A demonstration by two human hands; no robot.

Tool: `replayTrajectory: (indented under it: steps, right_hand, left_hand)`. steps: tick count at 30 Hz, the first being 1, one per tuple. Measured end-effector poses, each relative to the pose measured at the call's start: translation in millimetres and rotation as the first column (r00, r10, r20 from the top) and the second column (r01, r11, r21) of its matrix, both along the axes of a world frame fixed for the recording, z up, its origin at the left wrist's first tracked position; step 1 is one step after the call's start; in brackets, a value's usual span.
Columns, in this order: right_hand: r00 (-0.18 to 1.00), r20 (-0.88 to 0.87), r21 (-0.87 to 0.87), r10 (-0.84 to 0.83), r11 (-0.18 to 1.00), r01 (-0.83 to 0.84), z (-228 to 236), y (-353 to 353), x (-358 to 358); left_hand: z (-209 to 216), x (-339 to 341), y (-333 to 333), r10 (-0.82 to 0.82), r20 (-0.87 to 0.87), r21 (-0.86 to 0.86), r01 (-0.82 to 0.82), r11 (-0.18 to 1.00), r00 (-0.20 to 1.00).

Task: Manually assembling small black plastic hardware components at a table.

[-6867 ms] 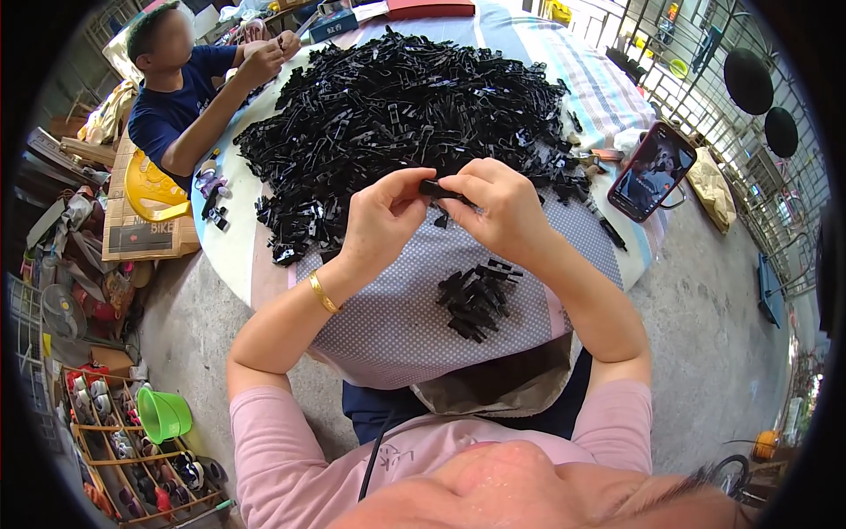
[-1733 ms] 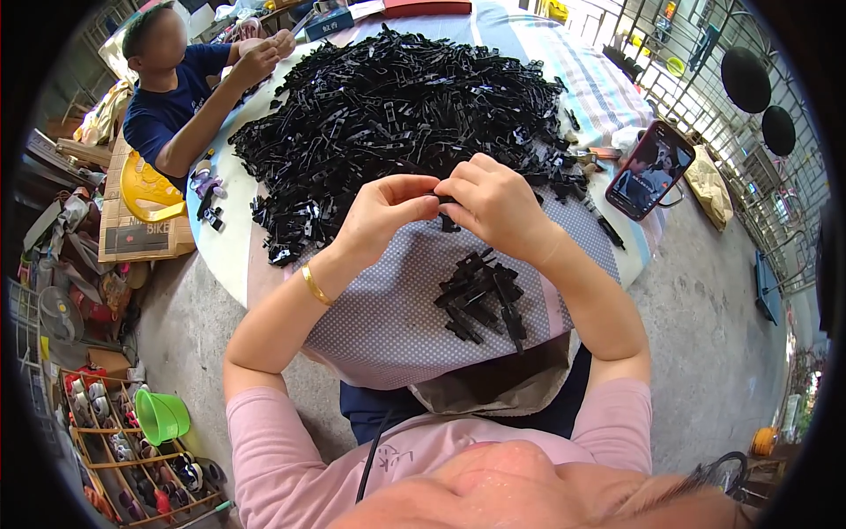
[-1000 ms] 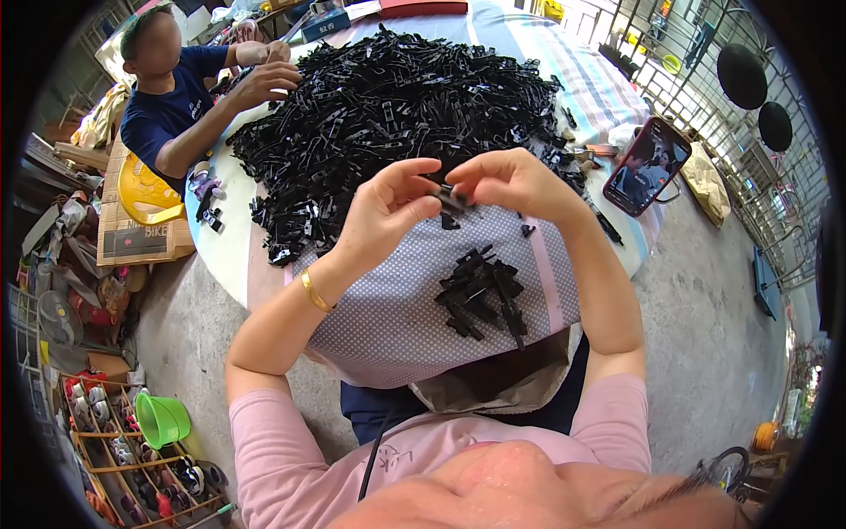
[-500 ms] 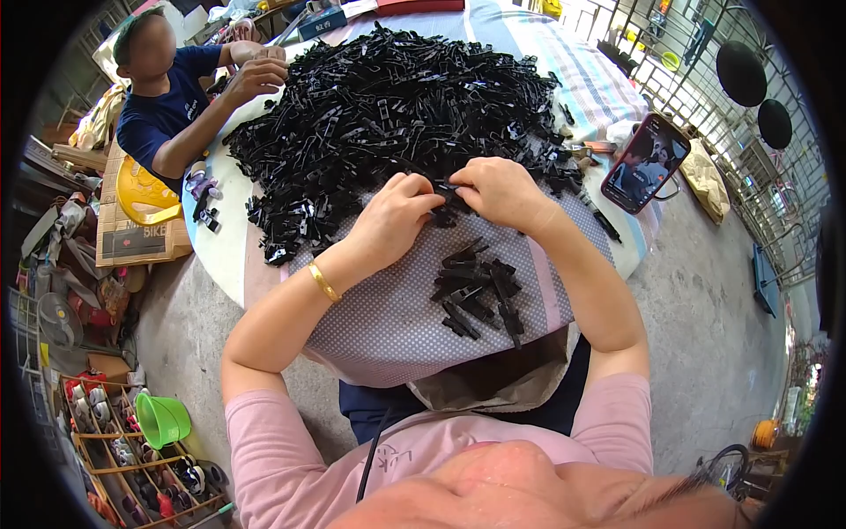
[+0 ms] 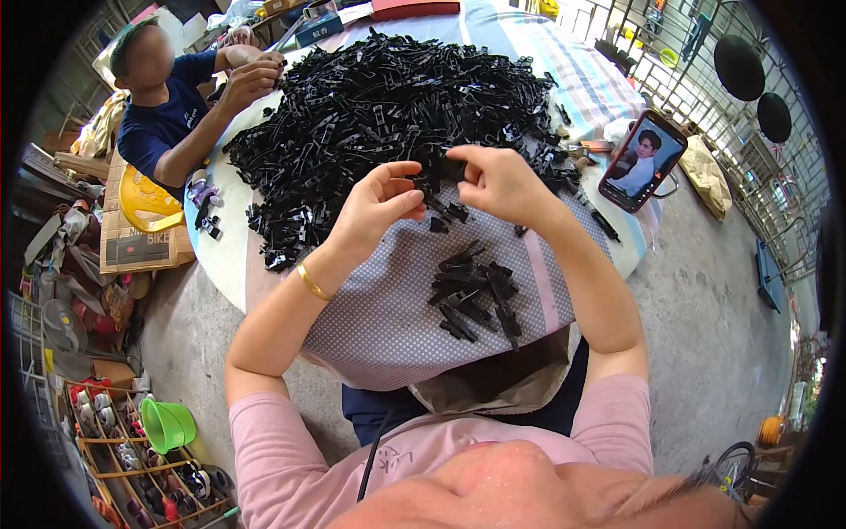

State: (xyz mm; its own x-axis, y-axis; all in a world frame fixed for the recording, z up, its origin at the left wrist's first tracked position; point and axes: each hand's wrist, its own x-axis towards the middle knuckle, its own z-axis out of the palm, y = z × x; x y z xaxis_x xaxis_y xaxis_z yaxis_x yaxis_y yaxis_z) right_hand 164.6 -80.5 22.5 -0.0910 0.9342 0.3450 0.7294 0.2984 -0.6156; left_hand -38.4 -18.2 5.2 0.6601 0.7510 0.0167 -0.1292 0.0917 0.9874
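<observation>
"Where does the person have their hands?"

"Both are raised at the near edge of a large heap of black clips [image 5: 397,106]. The left hand [image 5: 377,212] and the right hand [image 5: 507,187] face each other, with a gap between them."

"Are the fingers gripping anything?"

"On the left they are bent, index and thumb apart at the tips. Dark clips show in and behind that space, so one cannot tell whether a clip is held. On the right the index reaches out toward the left hand and the others are curled in; whether they pinch something cannot be told either."

"And the clips themselves?"

"The heap covers much of the desk [image 5: 231,260]. A smaller pile of clips [image 5: 476,293] lies nearer the person, on a dotted grey cloth [image 5: 374,331]. A few loose ones lie just below the gap between the hands."

"What else is about?"

"A phone [image 5: 643,161] with a lit screen stands tilted to the right of the heap. A gold bracelet [image 5: 313,284] circles the left wrist. At the heap's far left sits a co-worker [image 5: 167,110] in dark blue, arms raised beside it. A green bucket [image 5: 167,426] is down on the left, next to a rack of shoes [image 5: 132,472]."
</observation>
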Motion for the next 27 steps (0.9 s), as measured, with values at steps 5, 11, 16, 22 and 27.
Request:
replayTrajectory:
  steps: [5, 11, 16, 22, 27]
  right_hand:
    - [0.769, -0.638, -0.121, 0.033, 0.982, -0.142, 4, 1, -7]
    - [0.604, -0.788, -0.005, 0.12, 0.979, -0.202, -2, -2, -25]
    - [0.782, -0.612, -0.01, 0.113, 0.989, -0.151, -6, -6, -32]
    - [0.911, -0.392, 0.179, 0.128, 0.982, -0.061, -10, -4, -33]
    - [0.833, -0.546, -0.015, 0.096, 0.992, -0.124, 0, -10, -36]
  left_hand:
    - [-1, -2, 2, -0.111, 0.128, -0.131, 0.128, 0.983, 0.986]
    - [-2, -1, -2, -0.051, 0.21, -0.162, 0.086, 0.983, 0.976]
    - [1, -1, -4, 0.065, -0.018, 0.069, -0.064, 0.996, 0.998]
    - [3, 0, -7, 0.153, -0.042, 0.246, -0.138, 0.959, 0.987]
    - [3, -3, -8, 0.225, -0.044, 0.331, -0.198, 0.923, 0.973]
